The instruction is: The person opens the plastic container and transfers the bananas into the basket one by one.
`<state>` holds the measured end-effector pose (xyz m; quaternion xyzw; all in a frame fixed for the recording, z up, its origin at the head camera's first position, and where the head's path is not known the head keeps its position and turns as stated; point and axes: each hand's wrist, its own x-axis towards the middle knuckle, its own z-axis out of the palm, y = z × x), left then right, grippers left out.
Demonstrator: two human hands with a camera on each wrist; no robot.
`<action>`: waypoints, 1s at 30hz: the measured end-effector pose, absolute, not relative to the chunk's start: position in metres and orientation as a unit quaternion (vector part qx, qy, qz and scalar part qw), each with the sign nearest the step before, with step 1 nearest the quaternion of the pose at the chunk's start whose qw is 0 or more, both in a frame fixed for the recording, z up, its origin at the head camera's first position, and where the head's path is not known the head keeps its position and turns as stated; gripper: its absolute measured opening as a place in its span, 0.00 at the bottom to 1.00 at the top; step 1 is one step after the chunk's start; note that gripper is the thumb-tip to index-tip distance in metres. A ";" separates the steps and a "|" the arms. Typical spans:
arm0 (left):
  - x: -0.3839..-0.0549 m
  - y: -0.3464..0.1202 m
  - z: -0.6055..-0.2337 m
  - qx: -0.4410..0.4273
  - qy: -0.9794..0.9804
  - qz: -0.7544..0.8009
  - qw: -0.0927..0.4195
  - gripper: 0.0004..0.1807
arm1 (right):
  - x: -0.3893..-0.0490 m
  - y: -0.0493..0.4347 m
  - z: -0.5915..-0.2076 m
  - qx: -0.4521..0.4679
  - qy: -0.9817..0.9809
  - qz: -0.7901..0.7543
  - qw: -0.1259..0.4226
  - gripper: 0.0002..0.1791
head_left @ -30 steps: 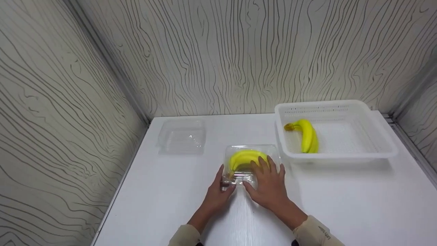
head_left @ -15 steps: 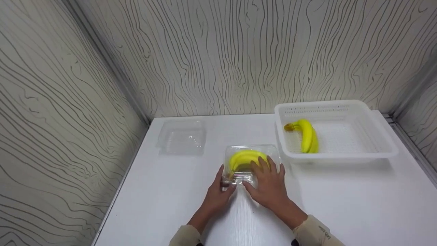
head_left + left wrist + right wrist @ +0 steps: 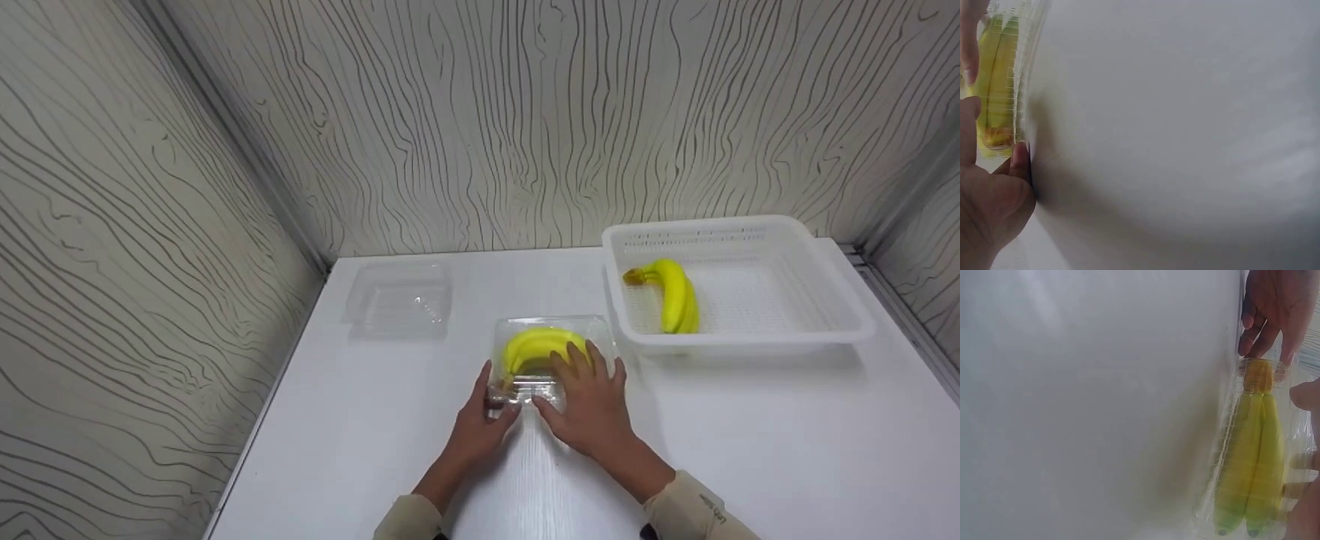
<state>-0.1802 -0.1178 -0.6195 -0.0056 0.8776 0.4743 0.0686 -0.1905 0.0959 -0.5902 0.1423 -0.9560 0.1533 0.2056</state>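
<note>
A clear plastic clamshell box (image 3: 551,322) lies on the white table with a bunch of yellow bananas (image 3: 541,343) inside, its lid down over them. My left hand (image 3: 474,433) holds the box's near left corner, thumb at the front and fingers along the side. Spread across the lid's right part are the fingers of my right hand (image 3: 596,412), its thumb by the front edge. In the right wrist view the bananas (image 3: 1249,455) show through the box wall, stem end towards the left hand (image 3: 1280,304). The left wrist view shows the box (image 3: 1022,73) only partly.
At the back right stands a white perforated basket (image 3: 750,341) holding another bunch of bananas (image 3: 675,300). A second clear plastic container (image 3: 401,300) sits at the back left. Patterned wall panels (image 3: 480,127) rise behind the table (image 3: 360,435) and at both sides.
Both hands stay in place on the box, with hardly any visible motion. The head view has shifted very slightly.
</note>
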 end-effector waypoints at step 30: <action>-0.177 -0.117 -0.620 -0.007 0.880 0.470 0.073 0.51 | -0.195 0.099 -0.583 0.183 -0.949 0.078 0.245 0.41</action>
